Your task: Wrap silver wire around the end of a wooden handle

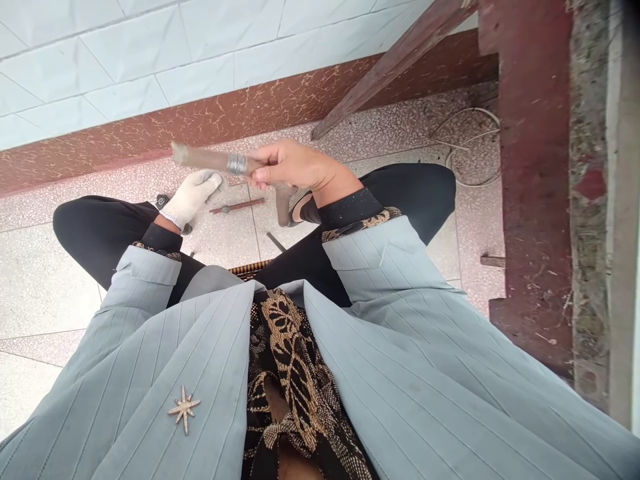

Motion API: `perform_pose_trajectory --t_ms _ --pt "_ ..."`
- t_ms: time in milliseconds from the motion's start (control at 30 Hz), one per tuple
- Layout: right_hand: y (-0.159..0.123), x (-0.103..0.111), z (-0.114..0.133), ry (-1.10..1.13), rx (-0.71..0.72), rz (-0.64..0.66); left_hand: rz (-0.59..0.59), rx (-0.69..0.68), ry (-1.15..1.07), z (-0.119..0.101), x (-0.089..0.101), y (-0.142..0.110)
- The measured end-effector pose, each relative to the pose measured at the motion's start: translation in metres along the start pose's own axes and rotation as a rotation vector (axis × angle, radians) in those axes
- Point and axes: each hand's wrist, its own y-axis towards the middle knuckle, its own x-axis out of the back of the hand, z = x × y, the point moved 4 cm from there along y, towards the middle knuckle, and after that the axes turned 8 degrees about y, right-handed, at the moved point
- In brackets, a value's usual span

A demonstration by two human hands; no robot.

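Observation:
My right hand point(293, 165), bare, is closed round a wooden stick point(205, 159) with silver wire point(237, 164) wound about it near my fingers. The stick points left, its far end slightly blurred. Below my right hand a second wooden piece point(284, 205) points down; I cannot tell whether it joins the stick. My left hand point(193, 195), in a white glove, is lower and to the left with its fingers curled together; what it holds, if anything, is hidden. A thin reddish-brown rod point(237, 206) with a thicker part lies on the floor between my hands.
A dark narrow strip point(276, 242) lies on the tiled floor point(40, 287) between my legs. A slanting wooden post point(370, 77) stands ahead by the tiled wall point(125, 53). At right are a looped cable point(467, 183) and a red-brown wooden frame point(535, 167).

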Motion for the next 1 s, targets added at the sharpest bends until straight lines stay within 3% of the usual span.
perform_pose_trajectory --t_ms 67,133,233,300,367,533,733,833,1000 --pt "0.004 0.008 -0.004 0.024 0.019 -0.162 -0.006 0.030 -0.014 -0.005 -0.004 -0.002" --pt "0.007 0.014 -0.010 -0.054 -0.055 -0.262 0.064 0.060 -0.011 -0.013 -0.009 -0.007" --pt "0.011 0.020 -0.019 -0.272 -0.193 -0.344 0.186 0.052 0.036 -0.029 -0.011 -0.016" --pt "0.013 0.020 -0.024 -0.411 -0.266 -0.350 0.185 0.034 0.094 -0.035 -0.007 -0.019" --pt "0.016 0.015 -0.028 -0.535 -0.347 -0.280 0.140 0.021 0.159 -0.037 -0.002 -0.019" --pt "0.016 -0.004 -0.028 -0.691 -0.483 0.041 0.042 0.013 0.241 -0.027 0.008 -0.013" --pt "0.003 -0.022 -0.013 -0.459 -0.501 0.354 0.018 0.017 0.269 -0.017 0.011 -0.009" --pt "-0.004 -0.025 -0.005 -0.280 -0.458 0.426 0.016 0.009 0.256 -0.016 0.012 -0.008" --pt "-0.012 -0.015 0.002 -0.090 -0.322 0.407 0.031 0.005 0.198 -0.012 0.010 -0.007"
